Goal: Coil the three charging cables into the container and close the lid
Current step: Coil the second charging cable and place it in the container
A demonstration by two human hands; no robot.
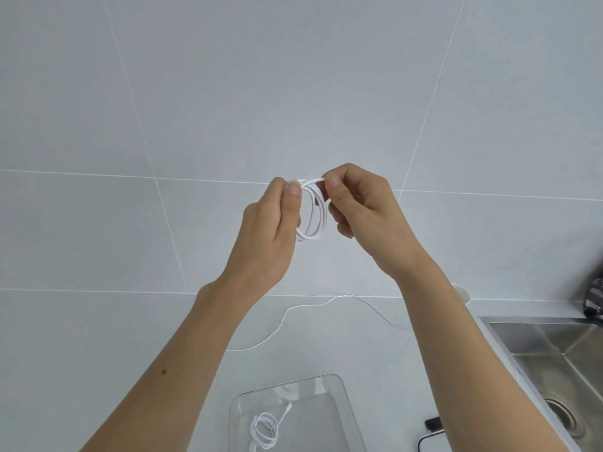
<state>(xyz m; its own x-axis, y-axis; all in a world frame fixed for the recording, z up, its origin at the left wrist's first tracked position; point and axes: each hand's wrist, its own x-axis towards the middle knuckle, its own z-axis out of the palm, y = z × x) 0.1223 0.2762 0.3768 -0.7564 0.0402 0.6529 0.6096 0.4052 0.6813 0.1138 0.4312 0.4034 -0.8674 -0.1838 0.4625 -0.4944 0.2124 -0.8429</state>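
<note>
Both hands are raised in front of the tiled wall, holding a white charging cable wound into a coil (312, 212). My left hand (272, 230) grips the coil's left side between thumb and fingers. My right hand (360, 207) pinches the coil's top right strand. A clear container (342, 396) stands on the counter below, with one coiled white cable (265, 430) lying inside it. Another white cable (293, 309) lies loose and uncoiled on the counter behind the container. No lid is in view.
A steel sink (554, 353) with a drain is set into the counter at the right. A black plug and dark cord (432, 425) lie by the sink's near edge. A dark object (592, 298) sits at the far right.
</note>
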